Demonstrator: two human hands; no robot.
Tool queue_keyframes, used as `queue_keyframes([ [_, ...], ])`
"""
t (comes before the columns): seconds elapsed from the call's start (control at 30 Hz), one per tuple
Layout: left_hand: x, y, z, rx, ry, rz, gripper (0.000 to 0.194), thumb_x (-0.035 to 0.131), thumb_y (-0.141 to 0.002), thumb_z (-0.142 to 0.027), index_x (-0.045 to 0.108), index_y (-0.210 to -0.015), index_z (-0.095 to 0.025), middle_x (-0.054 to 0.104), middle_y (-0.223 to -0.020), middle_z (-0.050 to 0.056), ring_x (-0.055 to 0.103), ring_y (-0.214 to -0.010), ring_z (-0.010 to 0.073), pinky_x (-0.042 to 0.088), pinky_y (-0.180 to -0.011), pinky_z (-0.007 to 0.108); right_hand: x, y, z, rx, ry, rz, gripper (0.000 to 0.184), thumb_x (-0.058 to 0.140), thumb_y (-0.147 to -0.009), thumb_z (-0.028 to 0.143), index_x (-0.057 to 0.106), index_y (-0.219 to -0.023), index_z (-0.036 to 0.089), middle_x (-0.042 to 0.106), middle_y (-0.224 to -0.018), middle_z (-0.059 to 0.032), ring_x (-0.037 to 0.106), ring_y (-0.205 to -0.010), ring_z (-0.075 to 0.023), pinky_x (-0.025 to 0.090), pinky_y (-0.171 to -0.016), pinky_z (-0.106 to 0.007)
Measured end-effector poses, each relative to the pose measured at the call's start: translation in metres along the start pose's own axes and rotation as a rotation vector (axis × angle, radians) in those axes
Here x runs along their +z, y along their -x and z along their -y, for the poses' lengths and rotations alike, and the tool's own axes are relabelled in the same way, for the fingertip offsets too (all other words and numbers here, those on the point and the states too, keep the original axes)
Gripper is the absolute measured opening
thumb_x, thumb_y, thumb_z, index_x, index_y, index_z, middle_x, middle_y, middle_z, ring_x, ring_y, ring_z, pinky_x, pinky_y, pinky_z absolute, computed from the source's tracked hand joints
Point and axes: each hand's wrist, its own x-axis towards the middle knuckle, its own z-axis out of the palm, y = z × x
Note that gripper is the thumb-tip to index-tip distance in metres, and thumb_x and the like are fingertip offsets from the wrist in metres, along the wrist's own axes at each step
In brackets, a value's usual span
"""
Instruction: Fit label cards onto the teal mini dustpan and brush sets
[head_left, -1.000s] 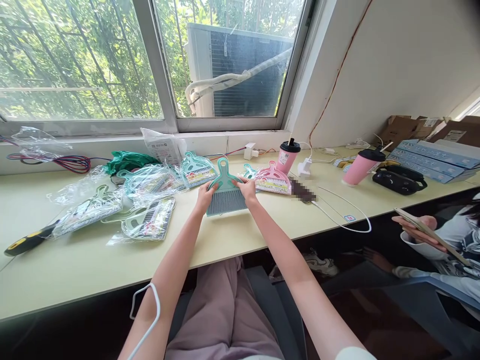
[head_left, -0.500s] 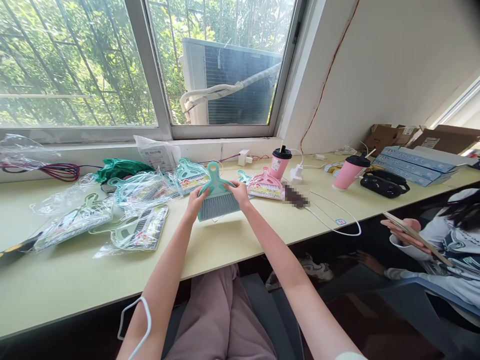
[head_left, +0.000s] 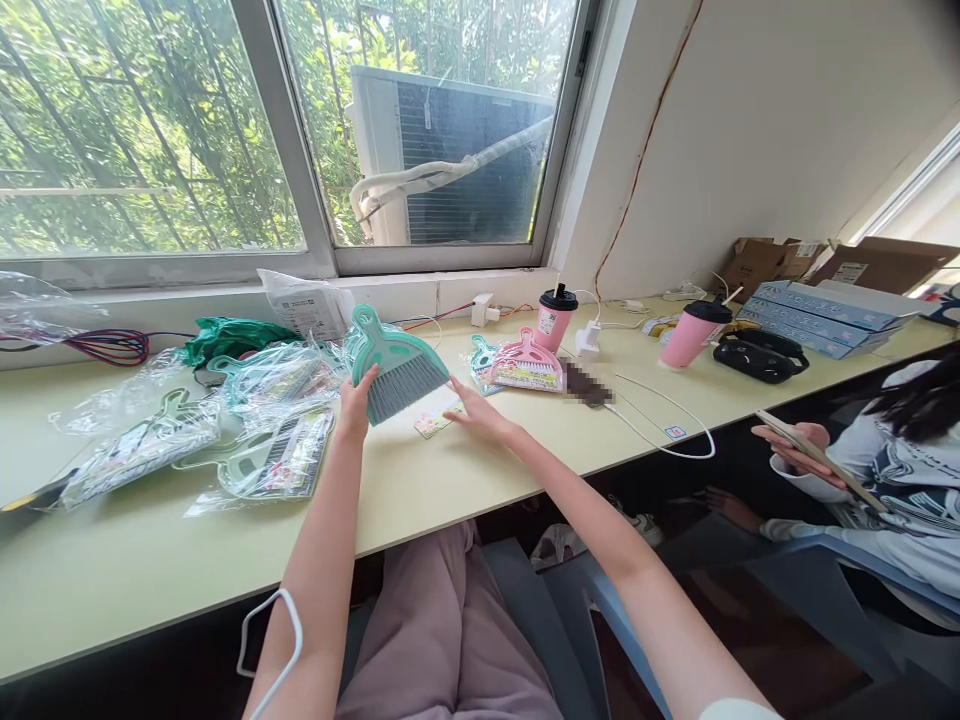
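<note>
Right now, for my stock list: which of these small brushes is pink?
The pink brush lying beyond the right hand; all the others are teal or pale green.

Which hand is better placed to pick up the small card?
Right, likely: the right hand is empty and nearest the small printed card, while the left hand holds the teal hand brush.
</note>
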Motion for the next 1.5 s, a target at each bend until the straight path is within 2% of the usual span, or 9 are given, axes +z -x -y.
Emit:
queue_keyframes([
  [0.17, 0.003, 0.002, 0.006, 0.008, -0.044, 0.058, 0.046, 0.082, -0.058, -0.052, 0.071, -0.087, -0.018, 0.073, -0.091, 0.008, 0.067, -0.099, 0.0303, 0.054, -0.092, 0.042, 0.001, 0.041, 0.006, 0.025, 0.244, 0.273, 0.074, 0.047, -0.096, 0.054, 0.026, -0.157, 0.019, 0.023, -0.165, -0.0172, 0.017, -0.155, -0.0306, 0.008, -0.123, -0.06],
  [0.3, 0.007, 0.004, 0.009, 0.018, -0.006, 0.047, 0.05, 0.08, -0.062, -0.054, 0.07, -0.094, -0.017, 0.074, -0.095, 0.009, 0.068, -0.1, 0.0302, 0.056, -0.09, 0.042, -0.015, 0.062, 0.011, -0.067, 0.253, 0.259, 0.035, 0.049, -0.098, 0.042, 0.065, -0.124, 0.024, 0.05, -0.151, -0.0101, 0.038, -0.146, -0.0284, 0.015, -0.121, -0.06],
  [0.4, 0.006, 0.001, 0.012, 0.001, 0.018, 0.003, 0.047, 0.079, -0.064, -0.052, 0.069, -0.094, -0.017, 0.073, -0.095, 0.011, 0.068, -0.102, 0.0309, 0.056, -0.089, 0.043, -0.025, 0.073, 0.012, -0.056, 0.261, 0.183, 0.017, 0.06, -0.092, 0.034, 0.073, -0.096, 0.023, 0.059, -0.141, -0.0081, 0.047, -0.138, -0.0288, 0.028, -0.117, -0.054],
  [0.53, 0.005, -0.004, 0.018, -0.016, 0.026, -0.03, 0.043, 0.08, -0.063, -0.047, 0.069, -0.092, -0.017, 0.072, -0.093, 0.011, 0.067, -0.104, 0.0314, 0.056, -0.092, 0.044, -0.031, 0.075, 0.002, 0.113, 0.26, 0.117, 0.044, 0.073, -0.081, 0.026, 0.065, -0.124, 0.024, 0.049, -0.147, -0.0121, 0.044, -0.139, -0.0308, 0.035, -0.113, -0.052],
  [0.73, 0.007, -0.004, 0.022, -0.037, 0.011, -0.039, 0.038, 0.079, -0.064, -0.044, 0.068, -0.089, -0.017, 0.072, -0.092, 0.01, 0.067, -0.104, 0.0305, 0.056, -0.093, 0.043, -0.047, 0.062, -0.011, 0.27, 0.216, 0.217, 0.082, 0.082, -0.065, 0.016, 0.052, -0.142, 0.019, 0.057, -0.128, -0.0134, 0.053, -0.127, -0.0289, 0.045, -0.107, -0.04],
  [0.97, 0.008, -0.002, 0.023, -0.045, 0.018, -0.012, 0.038, 0.079, -0.064, -0.043, 0.069, -0.09, -0.017, 0.072, -0.093, 0.01, 0.066, -0.105, 0.0306, 0.052, -0.097, 0.045, -0.064, 0.051, -0.012, 0.26, 0.299, 0.203, 0.043, 0.087, -0.053, 0.025, 0.069, -0.092, 0.022, 0.067, -0.1, -0.0065, 0.06, -0.106, -0.0312, 0.05, -0.086, -0.038],
  [1.13, 0.012, -0.001, 0.027, -0.049, 0.015, 0.009, 0.041, 0.079, -0.064, -0.047, 0.068, -0.09, -0.017, 0.071, -0.091, 0.01, 0.066, -0.105, 0.0302, 0.052, -0.096, 0.045, -0.065, 0.044, 0.008, 0.219, -0.11, 0.247, 0.034, 0.079, -0.062, 0.027, 0.064, -0.091, 0.019, 0.066, -0.086, -0.002, 0.064, -0.085, -0.0221, 0.051, -0.07, -0.03],
  [1.33, 0.015, 0.007, 0.029, -0.069, 0.026, 0.127, 0.054, 0.081, -0.064, -0.056, 0.067, -0.099, -0.016, 0.071, -0.101, 0.012, 0.068, -0.101, 0.0287, 0.053, -0.09, 0.041, -0.045, -0.001, 0.048, 0.163, -0.401, 0.114, 0.054, 0.081, -0.067, 0.03, 0.064, -0.117, 0.022, 0.069, -0.089, -0.0009, 0.064, -0.085, -0.0192, 0.053, -0.072, -0.029],
  [1.5, 0.016, 0.014, 0.026, -0.105, 0.078, 0.261, 0.066, 0.083, -0.061, -0.062, 0.065, -0.107, -0.019, 0.073, -0.107, 0.013, 0.069, -0.103, 0.0317, 0.055, -0.088, 0.043, -0.01, -0.055, 0.037, 0.18, -0.403, -0.07, 0.058, 0.083, -0.061, 0.022, 0.063, -0.116, 0.018, 0.07, -0.091, -0.0023, 0.065, -0.087, -0.0189, 0.054, -0.075, -0.03],
])
